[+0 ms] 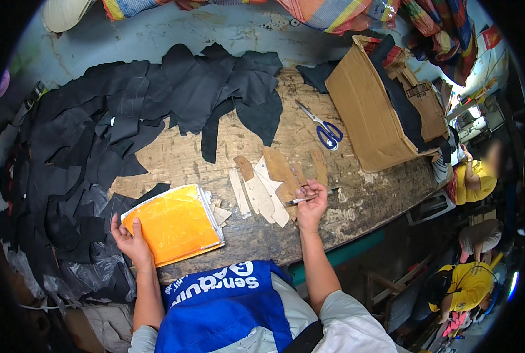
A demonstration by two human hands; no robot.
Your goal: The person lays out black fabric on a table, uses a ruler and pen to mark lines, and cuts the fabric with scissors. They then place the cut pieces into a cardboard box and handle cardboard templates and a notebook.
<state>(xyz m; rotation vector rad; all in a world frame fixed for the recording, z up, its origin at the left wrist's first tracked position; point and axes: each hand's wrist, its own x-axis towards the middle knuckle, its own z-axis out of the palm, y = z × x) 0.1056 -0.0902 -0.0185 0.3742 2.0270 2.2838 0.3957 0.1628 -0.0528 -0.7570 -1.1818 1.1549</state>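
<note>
A pale grey shirt spans the bottom of the frame, its bright blue panel carrying bold white lettering. The short right sleeve looks whiter toward the lower edge, near a black strap. The left hand and right hand are bare.

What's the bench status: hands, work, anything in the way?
Left hand at left edge of orange booklet, grip unclear. Right hand holding pen by tan cut pieces. Blue-handled scissors beyond, apart from both hands.
</note>
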